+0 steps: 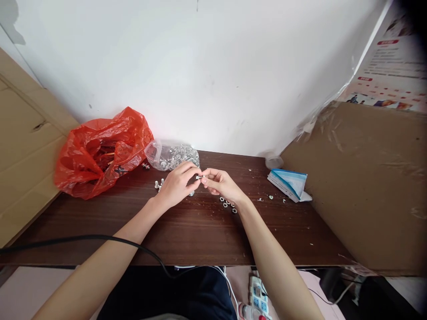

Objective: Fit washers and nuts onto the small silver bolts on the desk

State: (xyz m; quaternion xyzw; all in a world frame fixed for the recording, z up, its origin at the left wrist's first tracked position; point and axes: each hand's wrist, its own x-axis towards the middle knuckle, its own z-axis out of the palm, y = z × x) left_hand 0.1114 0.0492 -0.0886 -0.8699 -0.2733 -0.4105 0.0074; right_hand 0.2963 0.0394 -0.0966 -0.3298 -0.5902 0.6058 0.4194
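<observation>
Over the middle of the dark wooden table, my left hand [180, 181] pinches one end of a small metal bolt [198, 177] between thumb and fingers. My right hand [223, 184] closes its thumb and fingers on the bolt's other end; whether a nut sits there is too small to tell. Below my right hand lie several hex nuts [226, 204], partly hidden by the wrist. A few upright bolts [157, 184] stand just left of my left hand. A round metal piece [191, 193] shows under its fingers.
Behind my hands a clear plastic bag [176, 155] holds many metal parts. A red plastic bag [103, 153] stands at the left. To the right are a blue-and-white packet [288, 183] and a clear round container [273, 162]. A black cable [83, 238] crosses my left forearm.
</observation>
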